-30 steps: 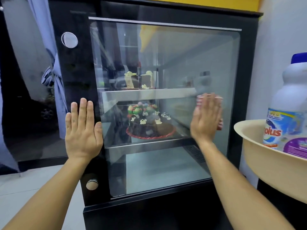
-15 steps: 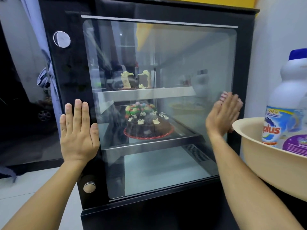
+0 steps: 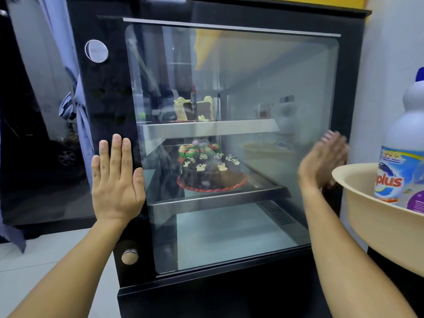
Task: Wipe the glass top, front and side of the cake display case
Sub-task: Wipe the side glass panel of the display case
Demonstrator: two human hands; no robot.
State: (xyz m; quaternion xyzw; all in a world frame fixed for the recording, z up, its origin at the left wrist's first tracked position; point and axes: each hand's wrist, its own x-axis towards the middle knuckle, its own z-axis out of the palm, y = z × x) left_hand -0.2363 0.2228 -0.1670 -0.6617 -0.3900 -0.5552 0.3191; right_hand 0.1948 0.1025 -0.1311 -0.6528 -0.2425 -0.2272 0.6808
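1. The cake display case (image 3: 229, 12) stands upright ahead of me, taller than wide, its glass side panel (image 3: 252, 88) facing the camera inside a black frame.
2. My left hand (image 3: 115, 177) lies flat on the panel's left black border, fingers straight, close together and pointing up.
3. Behind the glass I see cake slices (image 3: 195, 109) on the upper shelf and a decorated chocolate cake (image 3: 210, 168) on a red board on the lower one.
4. My right hand (image 3: 323, 161) is at the panel's right edge, blurred; the fingers look extended, and I can't tell whether it holds a cloth.
5. Far right, a beige basin (image 3: 371, 216) holds a white detergent bottle (image 3: 403, 143).
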